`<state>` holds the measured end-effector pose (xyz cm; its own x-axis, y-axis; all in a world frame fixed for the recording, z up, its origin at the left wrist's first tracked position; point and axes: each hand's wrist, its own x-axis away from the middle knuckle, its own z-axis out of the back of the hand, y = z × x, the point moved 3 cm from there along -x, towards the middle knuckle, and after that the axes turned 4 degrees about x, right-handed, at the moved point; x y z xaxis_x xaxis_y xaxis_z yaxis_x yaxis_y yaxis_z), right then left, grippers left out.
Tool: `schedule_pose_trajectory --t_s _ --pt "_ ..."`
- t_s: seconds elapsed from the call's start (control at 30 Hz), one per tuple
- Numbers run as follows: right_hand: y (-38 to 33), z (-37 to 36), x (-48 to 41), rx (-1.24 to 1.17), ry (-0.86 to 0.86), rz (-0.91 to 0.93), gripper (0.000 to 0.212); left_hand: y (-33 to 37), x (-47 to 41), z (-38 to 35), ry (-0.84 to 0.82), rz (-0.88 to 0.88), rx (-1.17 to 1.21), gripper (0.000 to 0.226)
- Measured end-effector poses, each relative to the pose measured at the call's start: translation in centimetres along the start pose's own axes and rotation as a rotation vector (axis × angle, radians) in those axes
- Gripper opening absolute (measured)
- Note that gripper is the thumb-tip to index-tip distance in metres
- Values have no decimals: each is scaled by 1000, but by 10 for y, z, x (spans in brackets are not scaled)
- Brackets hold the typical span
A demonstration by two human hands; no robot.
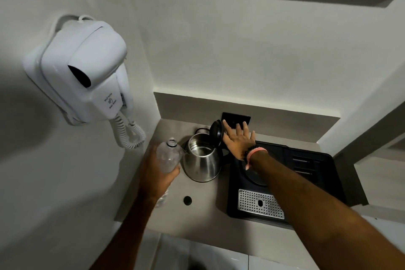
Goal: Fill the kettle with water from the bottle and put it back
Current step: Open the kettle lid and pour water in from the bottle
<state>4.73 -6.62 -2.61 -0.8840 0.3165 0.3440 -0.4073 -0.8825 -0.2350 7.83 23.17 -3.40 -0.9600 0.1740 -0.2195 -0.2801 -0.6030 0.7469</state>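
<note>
Gripping a clear plastic bottle [168, 155] around its middle: left hand [158, 174], fingers curled shut on the soft, crinkled wall; cap off, neck pointing up and toward the kettle, base trailing down past the wrist. Water level inside: cannot tell.

Spread flat, holding nothing: right hand [237, 138], fingers [228, 128] splayed beside the raised lid [216, 132], touching it or just short of it; pink band and dark beads at the wrist.

Kettle [202, 158]: brushed steel, rounded, squat, standing upright on the grey counter [197, 210] just left of the tray, off its base. Lid black plastic, tipped up on its hinge, mouth fully clear; shiny bare interior showing, seemingly dry.

Tray [313, 166]: black plastic, moulded slots, round recess partly hidden under the forearm, likely the kettle's seat. Perforated metal drain plate [260, 204] at the front edge.

Step in hand, judged: start of pouring. Best done by bringing the bottle neck over the open mouth before tipping, tilting slowly since the thin wall buckles under squeeze and the flow may glug, and keeping the lid back.

Wall-hung white hair dryer [85, 70], smooth plastic, coiled cord.
</note>
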Motion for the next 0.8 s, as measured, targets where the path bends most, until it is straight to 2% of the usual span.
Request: schedule_pose_trajectory --t_s 0.2,0.33,0.5,0.8 --pt "2 -6 -3 5 66 -7 64 28 -20 5 -387 -14 -223 83" --pt "1 -5 -1 -10 57 -5 66 29 -33 2 -554 73 -431 102" --pt "0 -3 1 -31 31 -5 69 36 -43 4 -647 111 -581 107" --pt "1 -1 0 -23 0 -15 70 51 -44 -2 -675 56 -657 97"
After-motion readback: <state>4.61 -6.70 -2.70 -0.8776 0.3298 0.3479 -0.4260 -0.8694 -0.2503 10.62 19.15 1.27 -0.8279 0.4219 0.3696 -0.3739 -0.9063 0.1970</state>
